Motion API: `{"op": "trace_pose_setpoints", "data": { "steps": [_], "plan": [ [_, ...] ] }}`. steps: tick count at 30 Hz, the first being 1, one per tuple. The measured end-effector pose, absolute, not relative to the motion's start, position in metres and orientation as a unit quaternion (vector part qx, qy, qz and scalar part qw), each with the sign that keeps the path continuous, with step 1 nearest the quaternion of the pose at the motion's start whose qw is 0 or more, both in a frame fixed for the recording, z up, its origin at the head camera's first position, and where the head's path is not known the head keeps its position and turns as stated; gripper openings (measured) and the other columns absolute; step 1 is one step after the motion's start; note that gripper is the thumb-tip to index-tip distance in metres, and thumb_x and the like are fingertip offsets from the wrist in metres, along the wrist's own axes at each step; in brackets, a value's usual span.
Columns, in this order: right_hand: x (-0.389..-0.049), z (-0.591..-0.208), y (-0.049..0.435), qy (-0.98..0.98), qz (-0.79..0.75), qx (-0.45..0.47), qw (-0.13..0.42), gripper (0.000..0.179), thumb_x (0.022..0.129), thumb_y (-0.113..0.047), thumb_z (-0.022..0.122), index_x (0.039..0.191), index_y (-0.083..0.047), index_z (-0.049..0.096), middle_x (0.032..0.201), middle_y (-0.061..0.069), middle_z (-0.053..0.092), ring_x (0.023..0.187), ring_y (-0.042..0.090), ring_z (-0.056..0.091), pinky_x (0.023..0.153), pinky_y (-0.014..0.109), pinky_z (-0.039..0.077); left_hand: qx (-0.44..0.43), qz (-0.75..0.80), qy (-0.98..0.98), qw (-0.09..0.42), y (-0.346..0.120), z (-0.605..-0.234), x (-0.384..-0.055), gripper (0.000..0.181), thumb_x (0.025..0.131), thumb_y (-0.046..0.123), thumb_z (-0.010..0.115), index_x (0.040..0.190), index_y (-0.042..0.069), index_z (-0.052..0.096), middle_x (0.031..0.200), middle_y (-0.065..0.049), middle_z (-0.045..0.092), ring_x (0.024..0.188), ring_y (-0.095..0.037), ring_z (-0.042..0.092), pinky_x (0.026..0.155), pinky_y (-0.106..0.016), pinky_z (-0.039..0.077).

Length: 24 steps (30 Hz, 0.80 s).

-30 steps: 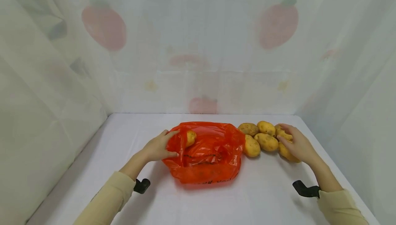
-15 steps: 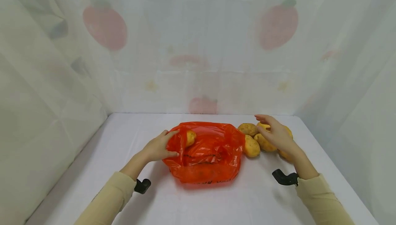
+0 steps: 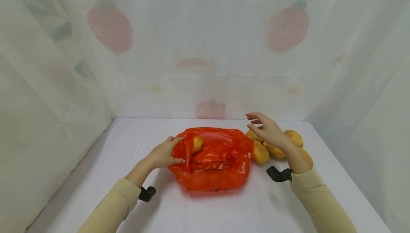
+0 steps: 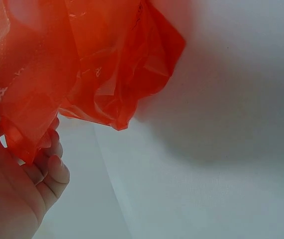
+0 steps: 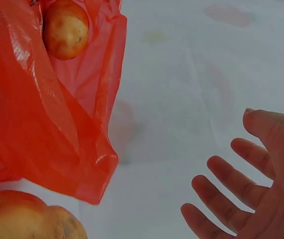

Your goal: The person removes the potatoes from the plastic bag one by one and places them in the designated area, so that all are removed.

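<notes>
A red plastic bag (image 3: 217, 154) lies on the table with its opening spread. One yellow potato (image 3: 197, 143) shows inside near its left edge, and the right wrist view also catches a potato (image 5: 66, 30) in the bag (image 5: 27, 114). My left hand (image 3: 164, 154) grips the bag's left edge; in the left wrist view, the left hand (image 4: 17, 194) has its fingers curled round the thin film. Raised to the right of the bag, my right hand (image 3: 267, 131) holds nothing, its fingers extended and apart. Behind and below it lie several loose potatoes (image 3: 261, 152), partly hidden by the hand and forearm.
The loose potatoes sit close against the bag's right side, one potato (image 3: 294, 138) farther right. White table cloth (image 3: 243, 211) runs in front of the bag. Pale printed curtains (image 3: 205, 47) enclose the table at the back and sides.
My right hand has moved left and up, from the rightmost potatoes to near the bag's right rear side, carrying nothing. My left hand and the bag have stayed almost still.
</notes>
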State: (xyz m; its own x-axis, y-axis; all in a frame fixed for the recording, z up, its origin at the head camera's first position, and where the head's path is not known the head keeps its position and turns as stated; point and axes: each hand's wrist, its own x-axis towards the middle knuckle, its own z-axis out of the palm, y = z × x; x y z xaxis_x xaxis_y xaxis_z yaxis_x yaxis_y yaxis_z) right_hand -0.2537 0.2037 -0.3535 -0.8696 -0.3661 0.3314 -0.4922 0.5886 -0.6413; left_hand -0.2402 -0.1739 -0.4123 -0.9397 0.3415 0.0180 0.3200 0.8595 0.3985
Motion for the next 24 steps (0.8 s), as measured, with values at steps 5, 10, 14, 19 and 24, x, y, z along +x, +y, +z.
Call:
{"op": "trace_pose_setpoints", "data": {
  "steps": [5, 10, 14, 19, 24],
  "plan": [
    [-0.264, -0.356, 0.192, -0.884, 0.386, 0.254, 0.071, 0.044, 0.092, -0.019, 0.056, 0.133, -0.006, 0.045, 0.13, 0.015, 0.051, 0.112, 0.033, 0.054, 0.09, 0.047, 0.047, 0.176, 0.2, 0.964, 0.024, -0.173, -0.415, -0.241, 0.084, 0.071, 0.039, 0.077, 0.142, 0.021, 0.036, 0.128, -0.014, 0.043, 0.102, -0.03, 0.055, 0.085, -0.051, 0.048],
    [-0.273, -0.36, 0.175, -0.88, 0.387, 0.268, 0.059, 0.042, 0.092, -0.019, 0.057, 0.131, -0.009, 0.047, 0.127, 0.013, 0.053, 0.108, 0.032, 0.057, 0.086, 0.044, 0.05, 0.172, 0.198, 0.965, 0.026, -0.172, -0.415, -0.241, 0.084, 0.071, 0.038, 0.077, 0.142, 0.02, 0.036, 0.131, -0.016, 0.042, 0.106, -0.032, 0.054, 0.086, -0.053, 0.047],
    [-0.279, -0.363, 0.159, -0.876, 0.386, 0.288, 0.026, 0.04, 0.092, -0.022, 0.056, 0.13, -0.01, 0.048, 0.126, 0.012, 0.055, 0.109, 0.03, 0.057, 0.088, 0.042, 0.049, 0.168, 0.196, 0.966, 0.029, -0.172, -0.415, -0.241, 0.084, 0.071, 0.038, 0.077, 0.142, 0.021, 0.036, 0.131, -0.016, 0.042, 0.107, -0.032, 0.054, 0.086, -0.053, 0.047],
    [-0.286, -0.366, 0.141, -0.875, 0.382, 0.299, -0.005, 0.04, 0.093, -0.025, 0.055, 0.13, -0.012, 0.048, 0.125, 0.011, 0.056, 0.111, 0.029, 0.055, 0.091, 0.043, 0.047, 0.172, 0.195, 0.965, 0.027, -0.173, -0.415, -0.241, 0.084, 0.071, 0.038, 0.077, 0.142, 0.021, 0.036, 0.129, -0.014, 0.043, 0.104, -0.03, 0.055, 0.085, -0.051, 0.048],
    [-0.292, -0.369, 0.126, -0.87, 0.385, 0.309, -0.022, 0.039, 0.093, -0.025, 0.054, 0.128, -0.01, 0.049, 0.124, 0.012, 0.056, 0.112, 0.03, 0.054, 0.094, 0.043, 0.046, 0.173, 0.194, 0.965, 0.026, -0.173, -0.414, -0.24, 0.084, 0.071, 0.037, 0.078, 0.141, 0.021, 0.036, 0.125, -0.012, 0.045, 0.102, -0.028, 0.055, 0.085, -0.05, 0.049]
  ]
}}
